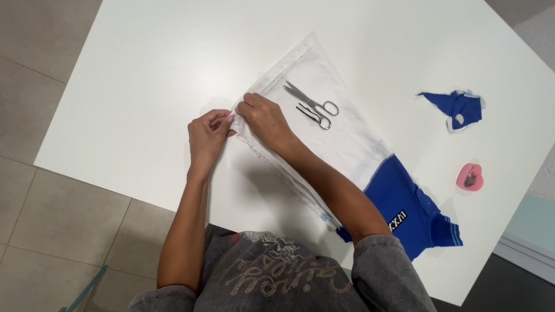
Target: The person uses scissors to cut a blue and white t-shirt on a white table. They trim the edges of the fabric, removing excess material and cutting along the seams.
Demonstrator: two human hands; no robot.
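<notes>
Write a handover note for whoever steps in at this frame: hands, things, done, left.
Left hand: pinching the edge of the white cloth at its left corner.
Right hand: gripping the same edge right beside it, forearm lying across the cloth.
Scissors: lying shut on the cloth, untouched.
Blue part of the garment: at the table's near edge.
Blue scrap and pink heart-shaped item: apart, on the right.
Done: one scrap seems already cut off.
Left: the hands are at the edge, no cut under way.
</notes>
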